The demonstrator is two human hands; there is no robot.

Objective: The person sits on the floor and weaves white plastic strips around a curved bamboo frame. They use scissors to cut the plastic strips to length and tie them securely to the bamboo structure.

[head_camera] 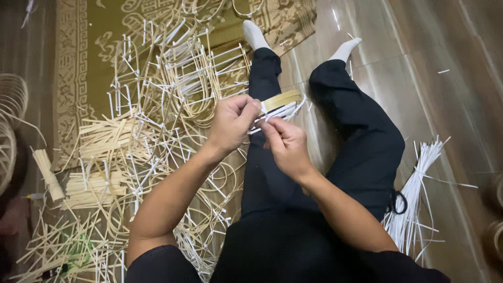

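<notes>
I sit on the floor with my legs in black trousers stretched out. My left hand [230, 124] grips a bent tan bamboo strip [283, 98] together with thin white strips [285, 111], held over my left thigh. My right hand [285, 145] pinches the white strips just below and beside the left hand. Both hands touch the same small bundle, fingers closed on it.
A big heap of bamboo hoops and frames tied with white strips [167, 105] lies to my left on a patterned mat [99, 31]. Bundles of short bamboo sticks [99, 139] lie nearer. Loose white strips [414, 194] and black scissors [398, 202] rest by my right hip on the glossy floor.
</notes>
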